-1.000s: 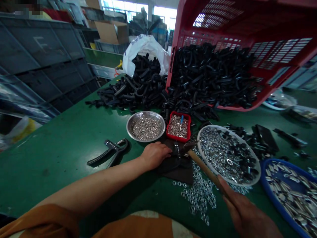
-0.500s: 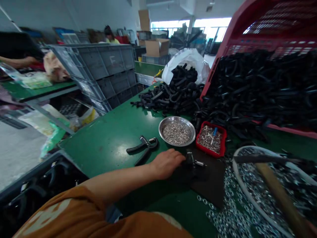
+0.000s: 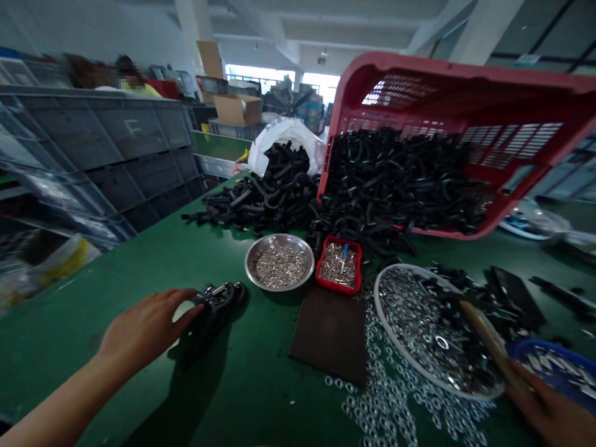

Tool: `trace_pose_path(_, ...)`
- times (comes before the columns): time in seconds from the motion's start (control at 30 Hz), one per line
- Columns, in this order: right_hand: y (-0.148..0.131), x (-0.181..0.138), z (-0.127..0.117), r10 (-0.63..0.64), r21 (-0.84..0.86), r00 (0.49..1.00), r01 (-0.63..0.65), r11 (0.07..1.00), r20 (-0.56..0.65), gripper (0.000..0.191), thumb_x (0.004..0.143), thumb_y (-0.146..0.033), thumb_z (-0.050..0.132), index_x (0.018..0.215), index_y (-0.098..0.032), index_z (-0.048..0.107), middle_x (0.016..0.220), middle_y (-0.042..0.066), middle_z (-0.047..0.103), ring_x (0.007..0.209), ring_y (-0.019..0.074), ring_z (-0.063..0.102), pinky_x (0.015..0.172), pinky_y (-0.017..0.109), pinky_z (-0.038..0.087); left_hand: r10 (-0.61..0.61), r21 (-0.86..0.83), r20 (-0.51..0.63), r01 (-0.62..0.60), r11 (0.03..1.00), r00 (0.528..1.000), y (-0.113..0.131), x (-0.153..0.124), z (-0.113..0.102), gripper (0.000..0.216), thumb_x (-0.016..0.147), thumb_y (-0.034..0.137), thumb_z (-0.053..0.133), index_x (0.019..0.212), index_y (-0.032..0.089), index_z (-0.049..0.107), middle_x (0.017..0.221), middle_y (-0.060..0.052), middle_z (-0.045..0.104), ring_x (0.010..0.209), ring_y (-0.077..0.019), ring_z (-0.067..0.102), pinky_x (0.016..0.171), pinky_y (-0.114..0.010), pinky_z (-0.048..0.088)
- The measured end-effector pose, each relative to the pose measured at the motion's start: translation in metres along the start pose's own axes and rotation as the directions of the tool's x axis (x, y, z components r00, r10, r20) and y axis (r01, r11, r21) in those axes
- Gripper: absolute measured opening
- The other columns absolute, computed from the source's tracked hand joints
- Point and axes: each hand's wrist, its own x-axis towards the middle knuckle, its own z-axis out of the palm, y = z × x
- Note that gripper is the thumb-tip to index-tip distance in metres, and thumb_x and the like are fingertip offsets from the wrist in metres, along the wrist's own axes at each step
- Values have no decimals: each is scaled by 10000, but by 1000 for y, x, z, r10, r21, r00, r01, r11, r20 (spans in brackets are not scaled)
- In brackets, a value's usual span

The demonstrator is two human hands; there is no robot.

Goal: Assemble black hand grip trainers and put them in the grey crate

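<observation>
My left hand [image 3: 151,320] is at the left of the table, thumb and fingers closed on a black hand grip strengthener [image 3: 215,307] with a metal spring. Dark shadow blurs its lower part, and I cannot tell whether a second one lies against it. At the lower right my right hand [image 3: 552,400] is wrapped round the wooden handle of a hammer [image 3: 484,332]. The hammer's dark head end is over a white basin [image 3: 384,329] of metal rings. Between my hands lies a flat brown pad [image 3: 329,335].
A steel bowl [image 3: 250,264] of small metal parts and a red tray [image 3: 358,273] of pins stand behind the pad. Loose rings [image 3: 382,406] cover the table front. A tipped red crate [image 3: 342,105] spills black handles [image 3: 270,198]. Grey crates [image 3: 153,136] stand left; a blue basin [image 3: 526,344] right.
My left hand has moved left from the brown pad with the grip strengthener that was there. The view has turned right, bringing my right hand and more of the hammer into sight.
</observation>
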Motion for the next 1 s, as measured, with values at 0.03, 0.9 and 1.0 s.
trace_pose_path(0.03, -11, 4, -8, 48, -56, 997, -45, 997, 53, 333, 698, -428, 474, 994, -374, 617, 794, 167, 655, 624, 284, 635, 597, 431, 467, 33, -14, -54, -34, 999, 998, 13, 4, -3, 471, 821, 531, 316, 1094, 230, 556, 1068, -78, 598, 945, -292, 553, 715, -380, 437)
trace_pose_path(0.9, -240, 91, 2, -431, 650, 868, 181, 738, 248, 369, 781, -413, 526, 1052, -164, 550, 794, 23, 629, 508, 90, 521, 442, 224, 450, 587, -976, 112, 200, -86, 802, 266, 42, 51, 615, 733, 362, 594, 1270, 202, 338, 1249, -127, 451, 1060, -202, 483, 837, -313, 415)
trace_pose_path(1.0, -246, 32, 2, -422, 773, 822, -34, 633, 382, 437, 725, -389, 589, 1103, -176, 537, 861, 42, 636, 534, 104, 550, 442, 241, 471, 603, -919, 234, 377, -119, 763, 280, 38, 54, 435, 737, 371, 577, 1110, 181, 457, 1100, -99, 545, 925, -185, 549, 747, -308, 452)
